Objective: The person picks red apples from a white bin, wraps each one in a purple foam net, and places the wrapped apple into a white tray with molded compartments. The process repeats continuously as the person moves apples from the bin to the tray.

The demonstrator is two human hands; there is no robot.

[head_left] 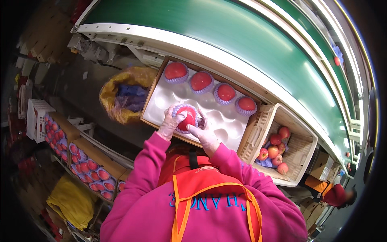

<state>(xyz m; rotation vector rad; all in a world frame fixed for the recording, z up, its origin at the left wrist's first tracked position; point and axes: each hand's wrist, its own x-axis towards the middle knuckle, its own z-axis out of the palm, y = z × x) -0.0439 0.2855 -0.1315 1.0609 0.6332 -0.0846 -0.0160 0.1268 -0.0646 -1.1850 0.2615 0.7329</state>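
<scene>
A red apple (188,121) in a lilac foam net (192,108) is held between the two hands, above the near side of a shallow carton (152,91). It is clasped from one side by the curled fingers of the left hand (167,126), whose thumb is laid over its skin; from the other side it is pinched by the bent thumb and fingers of the right hand (206,136). Whether it is touched by the tray beneath cannot be told.

The carton is lined with a white moulded tray (161,101), smooth and glossy, dimpled with round hollows. Beyond the fingertips, four netted apples (201,82) are seated in a row along its far edge.

To the right of the fingers, a ribbed, cream plastic crate (300,161) is partly filled with loose red and yellowish apples (273,150) and some bluish foam. To their left, bluish wrapping (131,93) is held in a crumpled yellow bag (109,97) on the dark floor (86,86). Behind them, lower left, open cartons (111,166) are packed with netted red apples.

Farther beyond the fingers, a smooth green conveyor belt (181,20) is edged by white metal rails.
</scene>
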